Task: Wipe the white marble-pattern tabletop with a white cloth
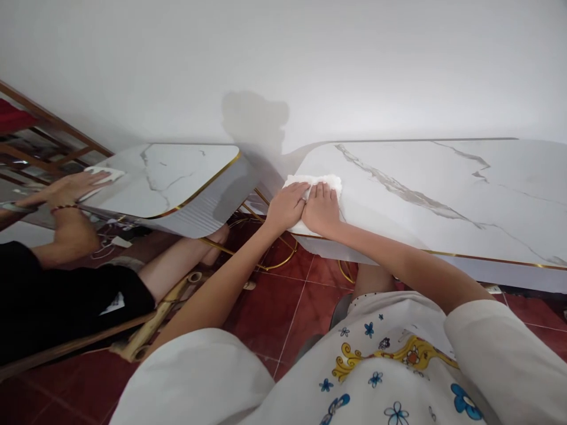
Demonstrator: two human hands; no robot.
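At the left end of a white marble-patterned table (398, 195), a white folded tissue or cloth (334, 182) lies flat on the top; its exact material is hard to tell. My left hand (287, 206) rests palm down on its left part, fingers stretched out. Beside it, touching at the thumbs, my right hand (321, 208) presses flat on the same piece with fingers extended. Both hands cover most of its near side. Neither hand is wrapped around anything.
To the left, another person's hands (75, 188) press a white cloth (106, 173) on a second marble-patterned table (177, 177) with a gold edge. A gap separates the tables. A white wall (354, 71) stands behind; below are red floor tiles (283, 307) and a bamboo seat (150, 324).
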